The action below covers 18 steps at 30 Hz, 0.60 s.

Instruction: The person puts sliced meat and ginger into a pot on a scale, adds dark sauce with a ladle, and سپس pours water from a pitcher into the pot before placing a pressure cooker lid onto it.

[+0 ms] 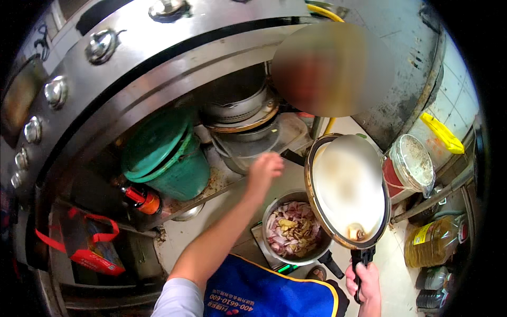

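Note:
My right hand grips the black handle of a pressure cooker lid. The lid is raised and tilted, its pale inner face and dark gasket rim towards me. Below and left of it stands an uncovered metal pressure cooker pot with its own black handle. Inside lie pieces of raw meat, topped with yellowish ginger slices. Under the pot is a digital scale with a green-lit display. My left hand hangs above and left of the pot, fingers curled; whether it holds anything is unclear.
Under a steel stove front with knobs, a low shelf holds a lidded green bucket, stacked pots and a red-capped bottle. At right stand a lidded tub and an oil jug. A red-handled bag is left.

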Motion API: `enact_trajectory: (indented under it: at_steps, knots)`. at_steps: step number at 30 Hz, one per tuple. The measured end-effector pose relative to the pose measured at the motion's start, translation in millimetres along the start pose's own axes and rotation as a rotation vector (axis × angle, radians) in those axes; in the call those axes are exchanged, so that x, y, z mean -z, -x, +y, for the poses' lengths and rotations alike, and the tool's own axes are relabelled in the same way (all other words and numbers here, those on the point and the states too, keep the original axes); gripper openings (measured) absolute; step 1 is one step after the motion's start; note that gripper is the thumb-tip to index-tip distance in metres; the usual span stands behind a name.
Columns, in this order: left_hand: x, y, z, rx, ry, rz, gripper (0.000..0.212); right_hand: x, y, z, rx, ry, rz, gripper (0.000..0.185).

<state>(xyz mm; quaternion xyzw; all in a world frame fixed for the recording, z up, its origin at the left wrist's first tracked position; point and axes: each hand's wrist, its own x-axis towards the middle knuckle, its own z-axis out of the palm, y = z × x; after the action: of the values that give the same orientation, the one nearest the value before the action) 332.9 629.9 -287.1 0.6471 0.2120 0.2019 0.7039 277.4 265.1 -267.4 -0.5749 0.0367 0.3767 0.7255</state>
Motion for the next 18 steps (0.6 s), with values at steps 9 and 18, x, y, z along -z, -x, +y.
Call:
enact_trajectory:
  at_steps: [9, 18]
  knots:
    - [-35, 60, -25, 0.293, 0.012, -0.373, 0.042, 3, 10, 7, -0.208, -0.135, -0.024, 0.015]
    - [-25, 110, 57, -0.393, -0.245, -0.667, 0.027, -43, 33, -36, 0.138, -0.134, 0.002, 0.018]
